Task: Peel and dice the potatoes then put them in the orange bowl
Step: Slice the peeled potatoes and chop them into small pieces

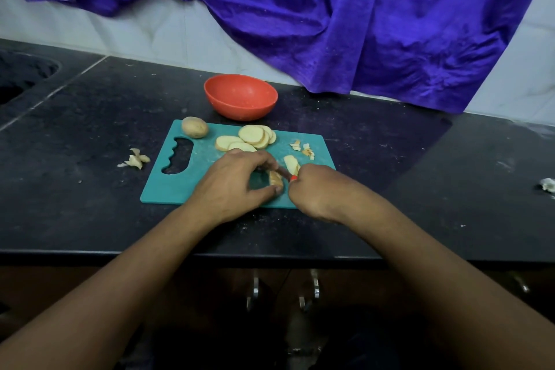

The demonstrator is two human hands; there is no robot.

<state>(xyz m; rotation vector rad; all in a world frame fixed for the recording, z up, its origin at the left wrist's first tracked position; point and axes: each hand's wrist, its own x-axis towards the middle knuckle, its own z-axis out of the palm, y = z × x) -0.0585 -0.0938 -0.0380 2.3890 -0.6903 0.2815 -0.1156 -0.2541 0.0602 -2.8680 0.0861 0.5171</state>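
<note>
A big purple cloth hangs down the wall at the back. Under it is a long black counter. A teal cutting board lies flat on the counter, with its handle hole on the left.

The orange bowl sits on the counter just behind the board. No potato shows inside it.

The person's left hand is over the near part of the board. Its fingers and thumb curl in and pinch a small potato piece that stands on the board. The right hand is just beside it. Its fingers are curled tight round a knife. Only a bit of red handle and a dark bit of blade show, right by the potato piece.

A whole potato with its skin on rests on the far left corner of the board. A pile of round potato slices lies in the middle, near the far edge. One more cut strip lies just past the right hand.

Small peel bits lie near the board's right edge. More peels lie on the counter left of the board.
</note>
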